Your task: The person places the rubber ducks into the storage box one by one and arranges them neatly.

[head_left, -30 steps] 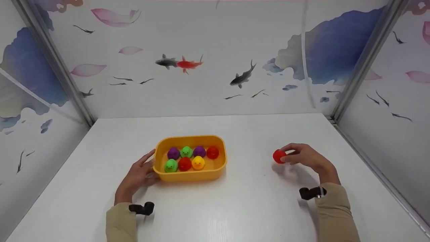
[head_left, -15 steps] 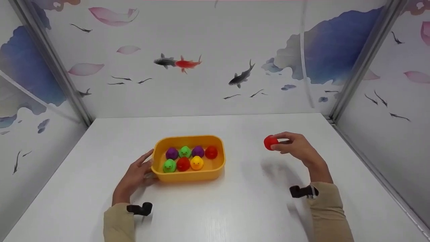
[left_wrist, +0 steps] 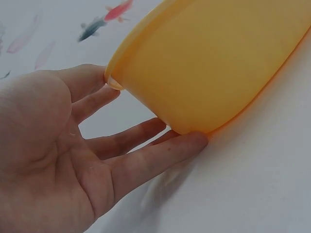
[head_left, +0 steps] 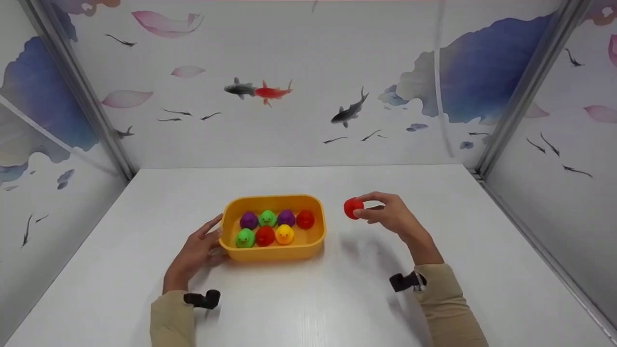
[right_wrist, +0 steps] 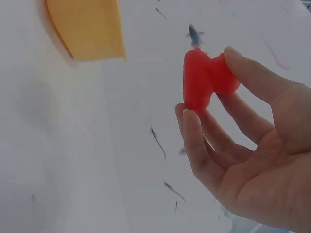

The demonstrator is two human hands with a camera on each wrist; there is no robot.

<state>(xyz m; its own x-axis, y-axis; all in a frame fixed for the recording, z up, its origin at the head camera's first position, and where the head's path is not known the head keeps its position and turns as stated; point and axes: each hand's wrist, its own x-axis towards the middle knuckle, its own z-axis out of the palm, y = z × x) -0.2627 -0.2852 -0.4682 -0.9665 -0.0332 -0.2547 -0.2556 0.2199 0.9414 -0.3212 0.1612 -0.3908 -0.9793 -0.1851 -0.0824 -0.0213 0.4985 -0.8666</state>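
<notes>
My right hand [head_left: 394, 215] pinches a red rubber duck [head_left: 352, 208] between thumb and fingers, above the table and right of the yellow-orange bin [head_left: 274, 254]. The duck's body and head show in profile in the right wrist view. My left hand [head_left: 194, 256] touches the bin's left end; in the left wrist view its fairly straight fingers [left_wrist: 160, 158] meet the rim and lower wall. Inside the bin sit small toy ducks: two green ones [head_left: 245, 237], two purple ones [head_left: 248, 220], two red ones [head_left: 305, 219] and a yellow one [head_left: 284, 234].
The bin stands on a white table [head_left: 308, 303]. White panels printed with fish and petals [head_left: 289, 140] enclose the back and both sides, with metal posts [head_left: 528, 91] at the corners. A small black camera is strapped on each wrist.
My right hand has lifted the red rubber duck off the table and carried it left toward the bin. The left hand and the bin stay where they were.
</notes>
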